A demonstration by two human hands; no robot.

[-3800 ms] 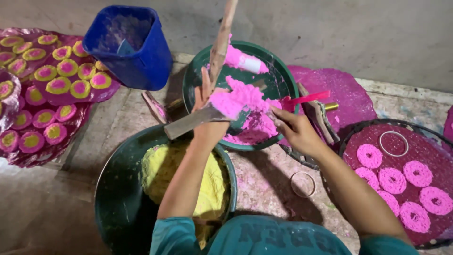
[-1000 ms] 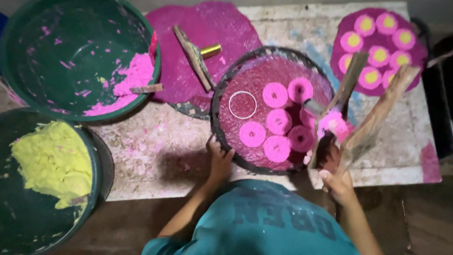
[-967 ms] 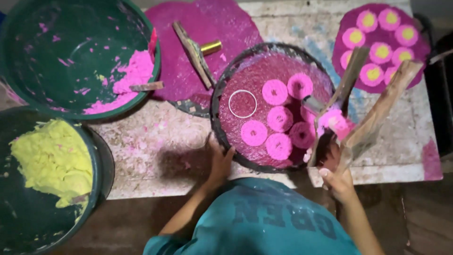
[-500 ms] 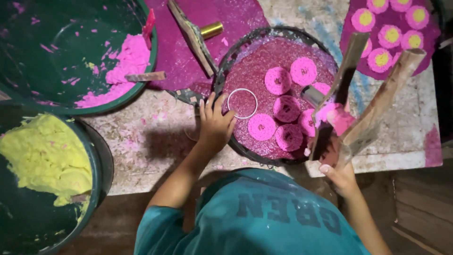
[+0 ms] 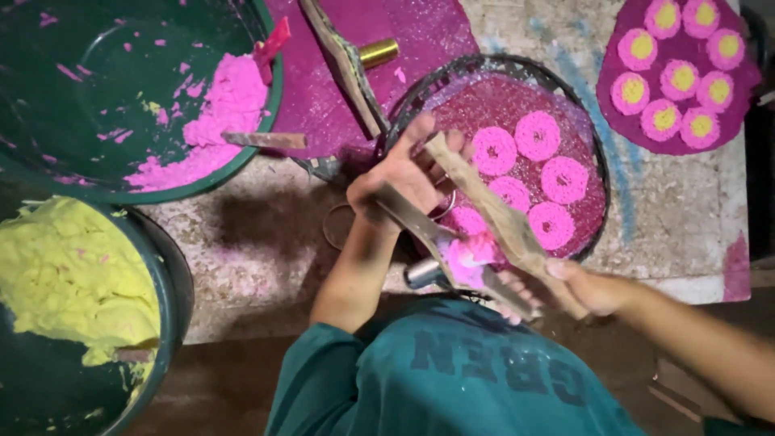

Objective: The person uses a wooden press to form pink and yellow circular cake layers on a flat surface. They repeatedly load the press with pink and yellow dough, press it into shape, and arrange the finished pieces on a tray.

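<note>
Pink dough rings point(image 5: 529, 173): I count about six laid on the round purple tray point(image 5: 593, 137) on the tabletop point(image 5: 670, 218), room left near its rim. My left hand point(image 5: 404, 173) and right hand point(image 5: 585, 287) are each closed on a wooden press point(image 5: 484, 218) handle, a pink lump point(image 5: 468, 254) at its nozzle. Rings look soft, grainy, evenly holed. Pink dough remains in the green basin point(image 5: 48, 169).

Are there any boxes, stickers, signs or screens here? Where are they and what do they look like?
No boxes, packets, stickers, signs or screens show.
Teal shirt: bottom middle, worn by the person, with big faded dark block letters across it.
Dark green bowl: top left, round, no label, pink paste inside.
Round tray: middle right, dark rim, no label, pink rings on it.
</note>
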